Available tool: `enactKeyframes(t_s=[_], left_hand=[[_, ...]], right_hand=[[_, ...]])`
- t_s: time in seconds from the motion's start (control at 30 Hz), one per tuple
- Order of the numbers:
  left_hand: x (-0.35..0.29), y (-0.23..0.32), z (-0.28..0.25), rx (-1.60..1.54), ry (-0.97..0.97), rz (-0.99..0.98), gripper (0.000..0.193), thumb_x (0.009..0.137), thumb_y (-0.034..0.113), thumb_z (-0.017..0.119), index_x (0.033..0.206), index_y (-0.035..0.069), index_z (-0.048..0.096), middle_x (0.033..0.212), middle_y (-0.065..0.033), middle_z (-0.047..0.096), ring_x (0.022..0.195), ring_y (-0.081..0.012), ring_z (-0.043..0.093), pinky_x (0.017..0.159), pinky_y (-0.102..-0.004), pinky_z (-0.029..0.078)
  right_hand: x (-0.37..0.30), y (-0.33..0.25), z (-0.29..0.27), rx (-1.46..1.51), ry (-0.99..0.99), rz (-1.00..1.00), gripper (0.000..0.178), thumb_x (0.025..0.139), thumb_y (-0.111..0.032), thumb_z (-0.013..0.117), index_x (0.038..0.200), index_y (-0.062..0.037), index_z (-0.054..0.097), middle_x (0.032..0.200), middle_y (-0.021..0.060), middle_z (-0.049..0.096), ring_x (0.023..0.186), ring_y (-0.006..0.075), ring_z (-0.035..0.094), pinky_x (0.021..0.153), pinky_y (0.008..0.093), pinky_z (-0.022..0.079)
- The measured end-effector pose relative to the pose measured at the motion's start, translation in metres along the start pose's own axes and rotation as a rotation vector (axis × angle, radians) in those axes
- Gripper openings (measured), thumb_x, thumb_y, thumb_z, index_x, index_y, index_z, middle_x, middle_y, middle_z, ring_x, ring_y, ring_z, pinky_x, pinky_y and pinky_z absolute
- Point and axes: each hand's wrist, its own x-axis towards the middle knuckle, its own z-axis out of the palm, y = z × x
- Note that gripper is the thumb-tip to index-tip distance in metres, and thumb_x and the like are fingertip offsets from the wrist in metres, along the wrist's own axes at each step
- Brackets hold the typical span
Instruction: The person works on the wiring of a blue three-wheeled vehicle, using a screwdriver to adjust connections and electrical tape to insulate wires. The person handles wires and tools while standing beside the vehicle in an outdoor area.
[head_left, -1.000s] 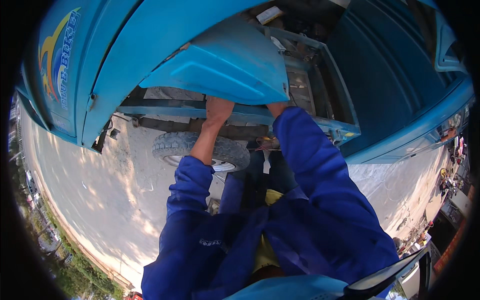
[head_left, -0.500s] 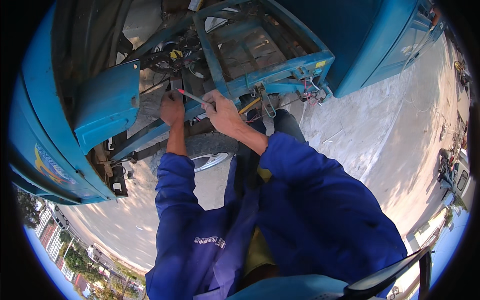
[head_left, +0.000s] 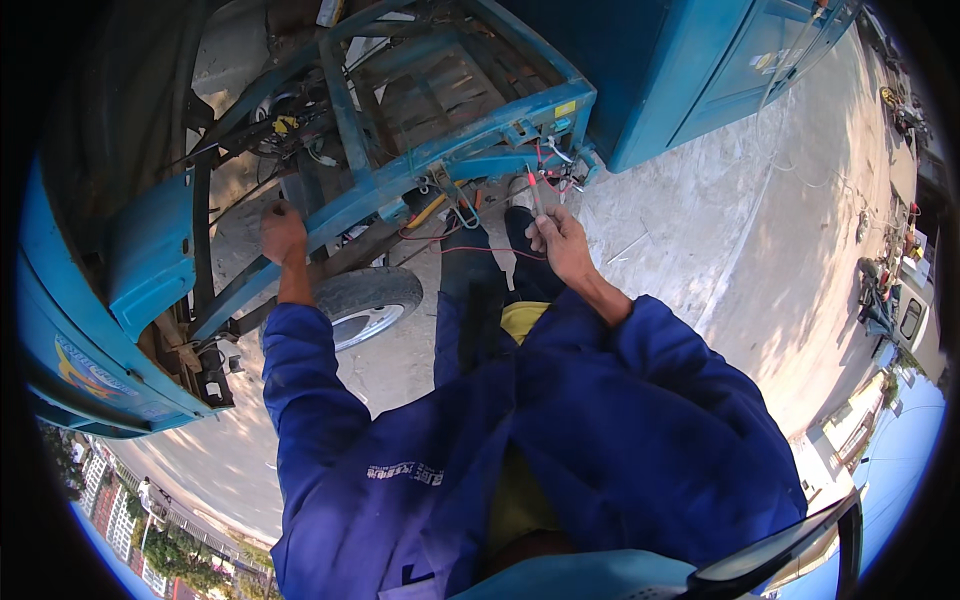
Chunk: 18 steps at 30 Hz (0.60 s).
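My left hand (head_left: 282, 232) rests closed against the blue metal frame (head_left: 420, 160) of a small vehicle, beside a dark upright bar. My right hand (head_left: 560, 238) is out in front of the frame's right corner, pinching a thin red-tipped probe with a red wire (head_left: 480, 248) trailing leftward from it. Loose wires and clips (head_left: 545, 170) hang at that corner of the frame. Both arms wear blue sleeves.
A wheel (head_left: 365, 300) sits under the frame between my arms. A blue body panel (head_left: 150, 250) stands at the left, a blue cab or door (head_left: 720, 70) at upper right. Pale concrete ground (head_left: 760, 240) stretches right; parked things line the far right edge.
My right hand has moved right, away from the frame's middle to its right corner, with the probe. My left hand stays on the frame. The view has swung, with the raised blue panel gone.
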Motion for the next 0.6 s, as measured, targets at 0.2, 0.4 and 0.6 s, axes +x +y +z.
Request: enactKeyframes(t_s=[0.2, 0.4, 0.6], left_hand=[[0.003, 0.001, -0.001, 0.042, -0.036, -0.033, 0.036, 0.096, 0.045, 0.055, 0.115, 0.023, 0.077, 0.113, -0.0152, 0.076, 0.105, -0.0412, 0.071, 0.089, -0.0543, 0.056], [0.005, -0.005, 0.004, 0.036, -0.014, -0.002, 0.038, 0.098, 0.047, 0.053, 0.114, 0.022, 0.077, 0.113, -0.0142, 0.076, 0.105, -0.0405, 0.071, 0.089, -0.0552, 0.056], [0.008, -0.013, 0.01, 0.019, -0.003, 0.024, 0.037, 0.098, 0.047, 0.054, 0.111, 0.021, 0.077, 0.113, -0.0135, 0.075, 0.104, -0.0393, 0.07, 0.088, -0.0539, 0.056]], right_hand=[[0.063, 0.057, -0.063, -0.343, 0.208, 0.053, 0.027, 0.105, -0.023, 0.056, 0.11, 0.0029, 0.064, 0.08, 0.0081, 0.068, 0.07, 0.0149, 0.062, 0.065, 0.0325, 0.05], [0.066, 0.064, -0.078, -0.668, 0.192, -0.098, 0.038, 0.104, -0.034, 0.056, 0.114, 0.0009, 0.067, 0.082, 0.0206, 0.068, 0.08, 0.0346, 0.069, 0.073, 0.0469, 0.051], [0.064, 0.036, -0.073, -0.779, 0.095, -0.043, 0.037, 0.101, -0.032, 0.054, 0.117, -0.0029, 0.07, 0.103, 0.0325, 0.07, 0.099, 0.0513, 0.067, 0.086, 0.0576, 0.051]])
